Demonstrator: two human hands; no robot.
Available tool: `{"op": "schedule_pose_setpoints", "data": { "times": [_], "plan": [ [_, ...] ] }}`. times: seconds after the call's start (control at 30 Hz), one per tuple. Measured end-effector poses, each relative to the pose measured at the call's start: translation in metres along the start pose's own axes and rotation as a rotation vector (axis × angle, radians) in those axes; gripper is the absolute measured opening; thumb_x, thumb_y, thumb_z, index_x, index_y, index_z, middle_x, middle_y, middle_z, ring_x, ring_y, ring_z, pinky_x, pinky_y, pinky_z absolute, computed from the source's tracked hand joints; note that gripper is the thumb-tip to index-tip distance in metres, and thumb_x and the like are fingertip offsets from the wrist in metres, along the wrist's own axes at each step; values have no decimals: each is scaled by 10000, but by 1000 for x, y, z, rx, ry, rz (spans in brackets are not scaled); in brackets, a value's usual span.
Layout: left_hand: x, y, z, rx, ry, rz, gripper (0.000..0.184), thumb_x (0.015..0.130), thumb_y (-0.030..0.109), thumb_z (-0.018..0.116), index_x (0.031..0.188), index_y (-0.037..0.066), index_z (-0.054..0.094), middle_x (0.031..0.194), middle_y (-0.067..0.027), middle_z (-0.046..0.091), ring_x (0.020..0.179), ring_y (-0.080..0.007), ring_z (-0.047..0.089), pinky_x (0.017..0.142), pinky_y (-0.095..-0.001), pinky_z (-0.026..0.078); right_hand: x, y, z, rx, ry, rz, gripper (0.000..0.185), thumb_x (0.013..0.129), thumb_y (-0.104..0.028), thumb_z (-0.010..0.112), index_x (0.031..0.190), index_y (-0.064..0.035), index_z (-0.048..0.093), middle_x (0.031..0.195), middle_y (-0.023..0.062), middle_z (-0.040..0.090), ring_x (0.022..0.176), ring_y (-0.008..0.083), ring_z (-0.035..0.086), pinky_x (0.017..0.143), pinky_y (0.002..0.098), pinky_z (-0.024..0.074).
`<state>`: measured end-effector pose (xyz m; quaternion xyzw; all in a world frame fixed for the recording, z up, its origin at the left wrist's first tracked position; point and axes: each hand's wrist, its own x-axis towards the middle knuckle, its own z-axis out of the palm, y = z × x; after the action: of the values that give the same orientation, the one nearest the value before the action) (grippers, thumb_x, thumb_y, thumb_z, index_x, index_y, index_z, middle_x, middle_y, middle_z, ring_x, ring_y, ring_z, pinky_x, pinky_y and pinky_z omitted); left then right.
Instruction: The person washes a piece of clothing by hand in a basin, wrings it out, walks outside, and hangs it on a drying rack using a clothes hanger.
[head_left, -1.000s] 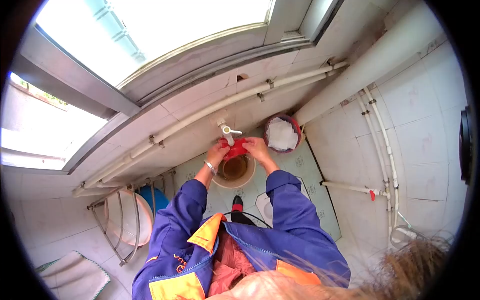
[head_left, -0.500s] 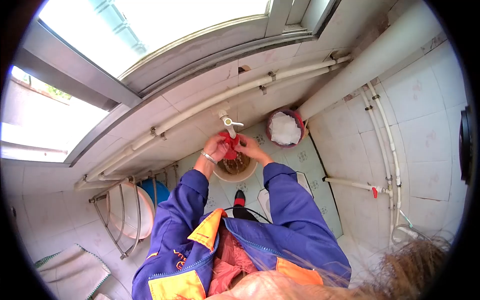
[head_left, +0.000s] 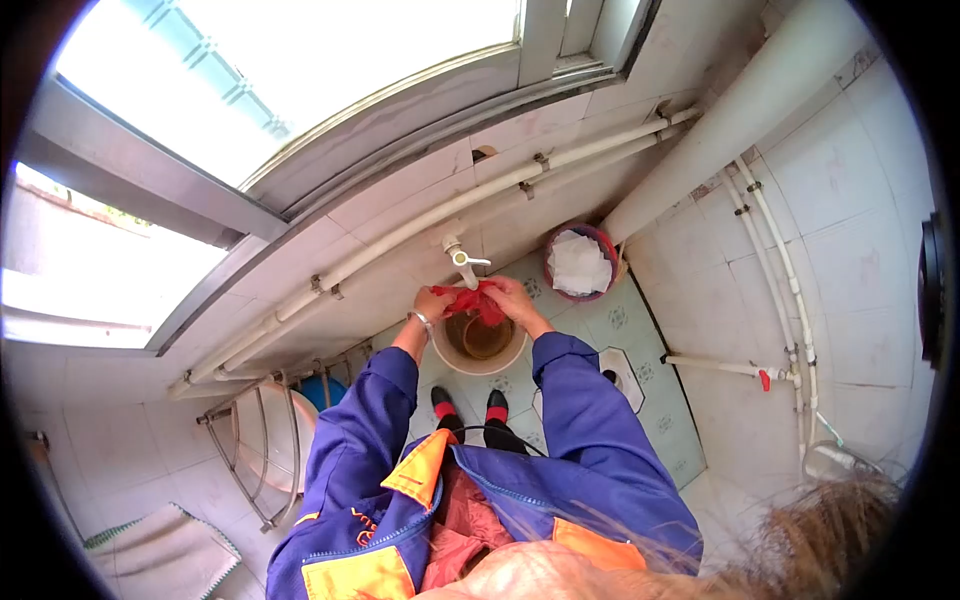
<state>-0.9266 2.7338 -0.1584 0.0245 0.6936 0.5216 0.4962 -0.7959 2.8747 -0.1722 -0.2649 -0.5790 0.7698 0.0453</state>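
Observation:
Both of my hands hold a wet-looking red cloth (head_left: 478, 303) stretched between them, just under the wall faucet (head_left: 466, 264). My left hand (head_left: 431, 302) grips the cloth's left end, with a silvery band on the wrist. Its right end is pinched in my right hand (head_left: 512, 298). Below the cloth stands a pale bucket (head_left: 478, 366) with brownish water in it. The faucet's white lever points right.
A waste bin (head_left: 580, 265) with white paper stands in the corner beside a thick pipe (head_left: 740, 125). Left are a metal rack (head_left: 265, 455) with basins and a cloth mat (head_left: 165, 550). A squat toilet (head_left: 620, 380) lies right of my feet.
The red cloth has gone from bunched under the faucet to spread wider between my hands, which have moved apart. Splashing drops no longer show. Both my shoes are now in view.

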Motion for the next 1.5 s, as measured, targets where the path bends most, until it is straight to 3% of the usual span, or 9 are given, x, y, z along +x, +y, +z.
{"op": "schedule_pose_setpoints", "data": {
  "times": [0.23, 0.33, 0.4, 0.77, 1.0, 1.1, 1.23, 1.3, 1.5],
  "plan": [
    [29, -42, 9, 572, 182, 130, 570, 708, 242, 694, 1114, -48, 418, 961, -130, 581, 884, -206, 570, 792, -316, 461, -9, -11, 24, 335, 94, 64, 207, 854, -172, 489, 949, -2, 562, 810, 50, 583, 704, 139, 558, 649, 264, 465],
    [35, -47, 19, 728, 167, 716, 549, 775, 254, 629, 1201, -7, 401, 997, -96, 579, 959, -190, 535, 888, -313, 401, -9, -19, 24, 355, 57, -5, 193, 824, -126, 462, 950, -3, 542, 806, 45, 565, 692, 143, 542, 643, 259, 456],
    [36, -54, 23, 183, -373, 304, 478, 841, 212, 530, 1260, 36, 381, 1038, -70, 571, 999, -196, 522, 935, -314, 361, -11, -16, 19, 516, -26, 131, 198, 789, -93, 439, 933, -30, 558, 867, 47, 551, 790, 142, 525, 731, 277, 439],
    [53, -47, 27, -833, -215, -120, 162, 856, 151, 407, 885, 70, 544, 845, -59, 586, 763, -183, 577, 661, -309, 495, -11, -1, 28, -481, 337, -174, 222, 786, -146, 467, 842, 12, 613, 740, 159, 623, 668, 229, 591, 633, 354, 454],
    [68, -71, 43, -736, -182, -59, 291, 869, 367, 502, 849, 82, 559, 760, -45, 593, 700, -188, 575, 646, -330, 483, 6, 41, 60, -872, 496, -297, 354, 853, -300, 440, 714, -19, 604, 726, 220, 602, 667, 412, 577, 612, 498, 450],
    [21, -41, 77, -891, -269, -245, 255, 885, 318, 475, 840, 81, 558, 773, -51, 594, 709, -197, 580, 650, -331, 481, 12, 31, 25, -990, 531, -71, 357, 856, -295, 428, 721, -24, 617, 699, 227, 594, 655, 407, 583, 585, 506, 450],
    [58, -72, 51, -730, -109, -147, 256, 909, 272, 407, 849, 81, 567, 779, -49, 590, 691, -206, 572, 640, -348, 481, 11, 33, 52, -1156, 282, -244, 363, 854, -279, 416, 700, -23, 623, 703, 233, 591, 660, 417, 580, 596, 503, 459],
    [59, -55, 43, -561, 56, -174, 261, 902, 282, 412, 836, 79, 564, 786, -57, 586, 692, -213, 569, 637, -372, 479, -3, 6, 70, -873, 379, -140, 356, 842, -282, 431, 693, -28, 631, 716, 230, 595, 691, 418, 581, 622, 504, 459],
    [51, -68, 63, -888, -295, -275, 179, 833, 184, 479, 913, 40, 548, 891, -115, 599, 823, -256, 594, 726, -411, 491, 8, 6, 29, -1098, 371, -123, 260, 824, -234, 450, 788, -51, 630, 761, 220, 604, 719, 390, 599, 634, 468, 480]
  ]
}}
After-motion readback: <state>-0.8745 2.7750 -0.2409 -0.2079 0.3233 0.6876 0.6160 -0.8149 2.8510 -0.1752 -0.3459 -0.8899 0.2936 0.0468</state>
